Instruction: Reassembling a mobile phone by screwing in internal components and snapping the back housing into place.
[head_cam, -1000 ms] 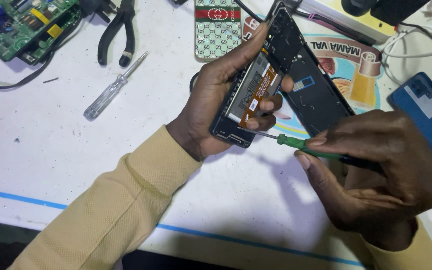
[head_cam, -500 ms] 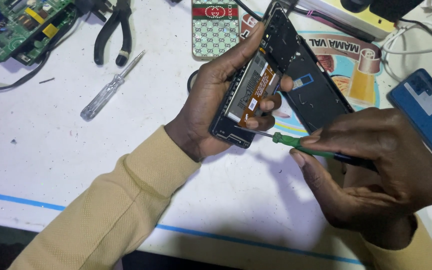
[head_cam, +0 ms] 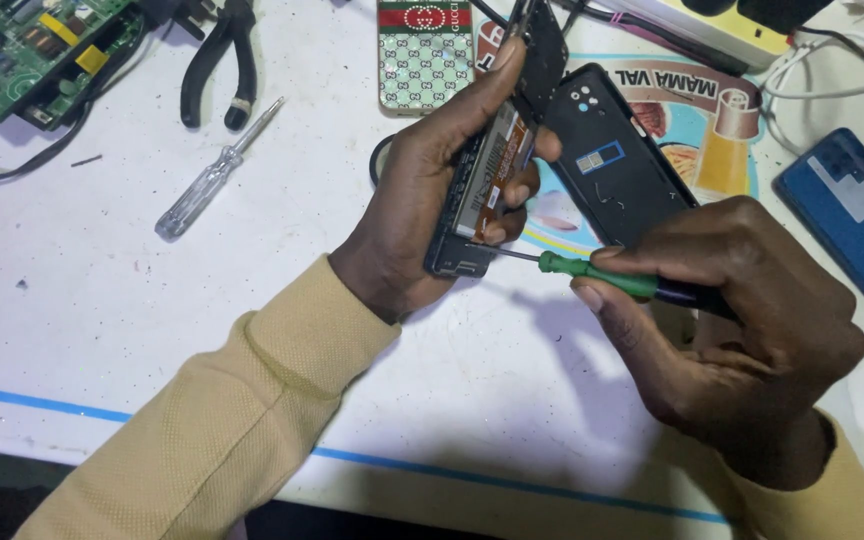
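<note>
My left hand (head_cam: pixel 422 200) grips an opened phone body (head_cam: pixel 482 195) on its edge, with the battery and orange flex cable showing. My right hand (head_cam: pixel 732 320) holds a green-handled screwdriver (head_cam: pixel 602 275), and its thin metal tip touches the lower end of the phone body. A black back cover (head_cam: pixel 617 170) with camera holes lies flat on the table just right of the phone, partly under my right hand.
A clear-handled screwdriver (head_cam: pixel 207 180) and black pliers (head_cam: pixel 222 60) lie at the upper left, beside a green circuit board (head_cam: pixel 32 50). A patterned phone case (head_cam: pixel 422 55) lies at the top centre, a blue phone (head_cam: pixel 852 220) at the right, and white cables (head_cam: pixel 832 70) at the top right.
My left hand has turned the phone body more upright and away from the back cover, which now lies apart on the table. The screwdriver tip has moved to the phone's lower end.
</note>
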